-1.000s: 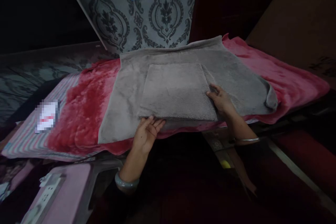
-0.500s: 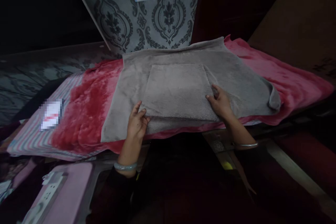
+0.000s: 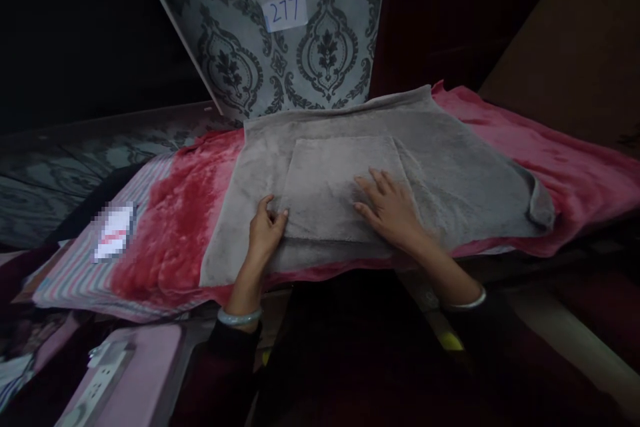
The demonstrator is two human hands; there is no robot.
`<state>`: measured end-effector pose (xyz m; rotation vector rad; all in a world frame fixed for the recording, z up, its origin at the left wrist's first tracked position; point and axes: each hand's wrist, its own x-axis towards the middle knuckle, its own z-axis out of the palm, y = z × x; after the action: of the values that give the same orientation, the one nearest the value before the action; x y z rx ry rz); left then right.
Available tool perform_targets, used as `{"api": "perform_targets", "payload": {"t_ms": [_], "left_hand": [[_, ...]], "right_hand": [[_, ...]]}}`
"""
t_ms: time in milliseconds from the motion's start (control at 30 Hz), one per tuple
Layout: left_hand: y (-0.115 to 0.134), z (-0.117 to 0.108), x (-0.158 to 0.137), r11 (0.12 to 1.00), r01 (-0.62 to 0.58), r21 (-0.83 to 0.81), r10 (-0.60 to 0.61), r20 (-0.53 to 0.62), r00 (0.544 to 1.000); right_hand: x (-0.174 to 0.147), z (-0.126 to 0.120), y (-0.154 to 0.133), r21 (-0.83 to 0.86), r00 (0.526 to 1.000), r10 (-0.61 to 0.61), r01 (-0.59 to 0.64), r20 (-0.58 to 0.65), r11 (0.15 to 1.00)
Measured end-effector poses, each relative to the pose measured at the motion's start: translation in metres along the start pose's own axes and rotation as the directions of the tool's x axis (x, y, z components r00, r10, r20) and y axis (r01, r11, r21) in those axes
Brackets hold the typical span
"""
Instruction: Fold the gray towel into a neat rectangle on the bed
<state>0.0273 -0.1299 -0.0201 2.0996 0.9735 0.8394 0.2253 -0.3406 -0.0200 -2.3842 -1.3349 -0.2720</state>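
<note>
A folded grey plush cloth (image 3: 325,180) lies flat as a rough square on a larger grey plush blanket (image 3: 240,213). At its near left corner is my left hand (image 3: 266,227), thumb against the edge and the forefinger apart from the thumb. My right hand (image 3: 393,210) rests palm down on the right part of the folded cloth, its fingers spread. That hand covers the near right corner. Beneath the grey blanket, a red and pink plush blanket (image 3: 175,227) shows on both sides.
A striped sheet (image 3: 75,280) lies at the left end with a white pixelated item (image 3: 114,232) on it. Lower left, a power strip (image 3: 97,387) sits on a pink surface (image 3: 150,373). Behind stands a patterned panel (image 3: 250,73) bearing a paper marked 277 (image 3: 285,10).
My right hand has moved left from the folded cloth's right edge onto its top, fingers now spread. My left hand stays by the left corner. The whole view has shifted slightly.
</note>
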Motion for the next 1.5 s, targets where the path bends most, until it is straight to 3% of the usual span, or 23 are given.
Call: {"api": "perform_targets", "payload": {"t_ms": [100,267,367,567,733,867,933,1000,1067,1167,1233,1333,1433,1500], "left_hand": [[0.002,0.006,-0.001,0.974,-0.053,0.218,0.042,0.055,0.998],[0.007,0.009,-0.008,0.936,-0.075,0.345,0.051,0.078,0.996],[0.011,0.01,-0.008,0.967,-0.024,0.255,0.009,0.059,0.998],[0.017,0.009,-0.01,0.99,0.069,-0.126,-0.073,-0.028,0.997],[0.01,0.01,-0.012,0.99,-0.008,-0.139,-0.001,-0.065,0.998],[-0.002,0.009,-0.016,0.992,-0.122,-0.041,0.117,-0.103,0.988],[-0.002,0.008,-0.023,0.98,-0.194,0.034,0.197,-0.136,0.971],[0.004,0.01,-0.033,0.955,-0.288,0.075,0.296,-0.155,0.942],[0.016,0.017,-0.047,0.921,-0.387,0.033,0.389,-0.1,0.916],[0.036,0.035,-0.067,0.869,-0.477,-0.133,0.491,0.111,0.864],[0.045,0.05,-0.075,0.853,-0.478,-0.211,0.518,0.226,0.825],[0.052,0.066,-0.079,0.875,-0.423,-0.237,0.48,0.301,0.824],[0.052,0.07,-0.081,0.89,-0.393,-0.232,0.45,0.302,0.841],[0.05,0.068,-0.085,0.89,-0.384,-0.246,0.44,0.243,0.864]], "right_hand": [[0.003,0.009,-0.01,-0.051,0.99,0.006,0.001,0.141,0.999],[-0.002,0.019,-0.003,-0.037,0.992,0.011,-0.007,0.127,0.999],[-0.003,0.021,0.001,0.012,0.994,0.005,-0.006,0.106,1.0],[-0.001,0.025,0.003,0.092,0.998,0.004,-0.009,0.062,0.996],[-0.014,0.021,0.014,0.153,0.998,0.017,-0.025,0.054,0.988],[-0.045,0.019,0.036,0.343,0.976,0.194,-0.149,-0.1,0.928],[-0.062,0.019,0.043,0.523,0.924,0.333,-0.192,-0.19,0.83],[-0.074,0.017,0.046,0.705,0.862,0.468,-0.209,-0.194,0.678],[-0.081,0.014,0.045,0.838,0.813,0.572,-0.233,-0.11,0.493],[-0.082,0.007,0.04,0.94,0.76,0.646,-0.266,0.067,0.215],[-0.08,0.004,0.036,0.961,0.744,0.64,-0.273,0.192,0.029],[-0.078,0.001,0.029,0.94,0.759,0.554,-0.276,0.342,-0.202],[-0.076,0.0,0.021,0.892,0.762,0.483,-0.282,0.432,-0.353],[-0.075,0.0,0.017,0.852,0.742,0.459,-0.292,0.488,-0.435]]}}
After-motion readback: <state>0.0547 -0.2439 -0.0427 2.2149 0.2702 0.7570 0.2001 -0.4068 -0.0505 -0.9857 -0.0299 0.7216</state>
